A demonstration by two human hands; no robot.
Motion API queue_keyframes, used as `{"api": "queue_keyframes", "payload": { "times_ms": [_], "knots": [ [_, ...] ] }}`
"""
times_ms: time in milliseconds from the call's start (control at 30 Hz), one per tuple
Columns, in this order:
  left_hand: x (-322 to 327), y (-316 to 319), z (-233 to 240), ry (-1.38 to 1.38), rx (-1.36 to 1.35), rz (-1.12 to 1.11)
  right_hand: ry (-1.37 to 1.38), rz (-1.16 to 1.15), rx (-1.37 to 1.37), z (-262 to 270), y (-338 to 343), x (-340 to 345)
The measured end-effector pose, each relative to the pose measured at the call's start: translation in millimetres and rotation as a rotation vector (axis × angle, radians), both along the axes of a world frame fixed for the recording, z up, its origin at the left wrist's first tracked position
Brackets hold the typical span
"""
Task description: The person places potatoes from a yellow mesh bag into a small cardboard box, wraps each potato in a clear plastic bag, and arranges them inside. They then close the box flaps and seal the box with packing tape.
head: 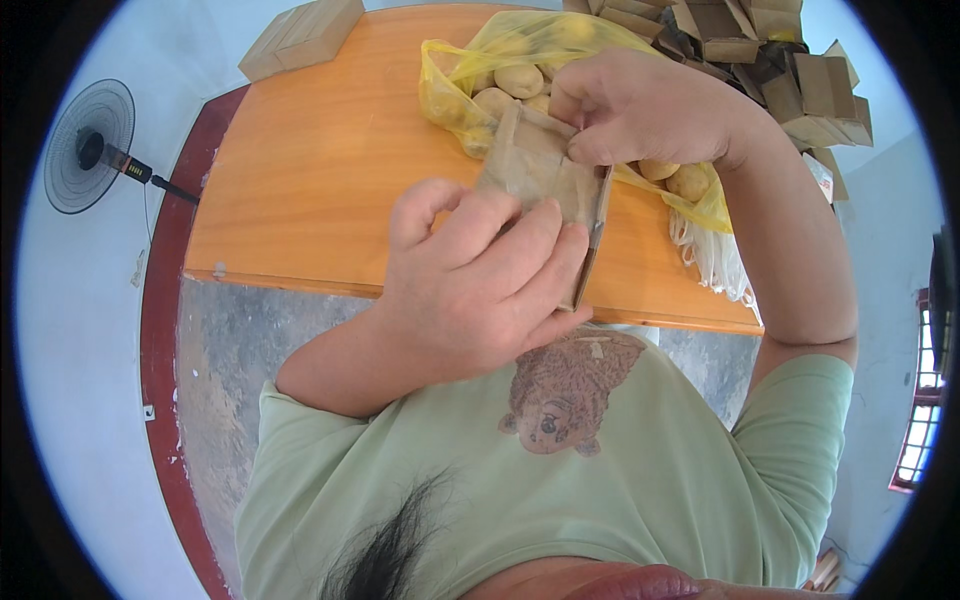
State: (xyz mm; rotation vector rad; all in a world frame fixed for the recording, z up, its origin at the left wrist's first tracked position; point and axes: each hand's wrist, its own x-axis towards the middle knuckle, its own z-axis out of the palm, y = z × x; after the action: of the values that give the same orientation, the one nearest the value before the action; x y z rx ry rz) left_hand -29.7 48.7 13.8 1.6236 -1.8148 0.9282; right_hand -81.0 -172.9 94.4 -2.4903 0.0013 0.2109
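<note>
A small brown cardboard box [536, 169] is tilted between my two hands, above the front part of the wooden table [315, 172]. My left hand [480, 277] grips its near end, with the fingers spread across the upper face. At the far end, the bent fingers and thumb of my right hand [637, 112] pinch the box's right edge. My fingers cover part of the box, and its inside cannot be seen. Just behind it lies a yellow translucent plastic bag [448, 94] of potatoes [517, 80], partly hidden by my right hand and forearm.
Closed cardboard boxes [304, 41] stand at the table's far left corner. Several open cardboard boxes [821, 90] are piled at the far right. White plastic bags [716, 259] hang near the right front edge. A fan [90, 146] stands left of the table.
</note>
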Motion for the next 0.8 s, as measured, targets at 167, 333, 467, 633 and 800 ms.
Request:
{"api": "queue_keyframes", "payload": {
  "times_ms": [167,333,467,633,800],
  "knots": [
    [-3.3,3.9,-1.7,0.012,-0.006,0.006,-0.078,0.060,-0.051,-1.0,8.6,-8.9],
    [-1.1,2.0,0.2,0.018,0.004,-0.002,-0.039,0.040,-0.015,0.1,4.8,-5.8],
    [-1.6,1.1,0.7,0.020,-0.003,-0.001,0.016,0.010,0.065,0.5,0.9,-5.5],
    [-2.3,3.0,-0.9,0.026,-0.005,-0.006,-0.026,0.036,-0.012,1.5,6.0,-10.6],
    [-1.9,1.0,-1.5,0.036,-0.016,0.002,-0.082,0.074,0.027,-3.5,2.7,-8.7]
  ]
}}
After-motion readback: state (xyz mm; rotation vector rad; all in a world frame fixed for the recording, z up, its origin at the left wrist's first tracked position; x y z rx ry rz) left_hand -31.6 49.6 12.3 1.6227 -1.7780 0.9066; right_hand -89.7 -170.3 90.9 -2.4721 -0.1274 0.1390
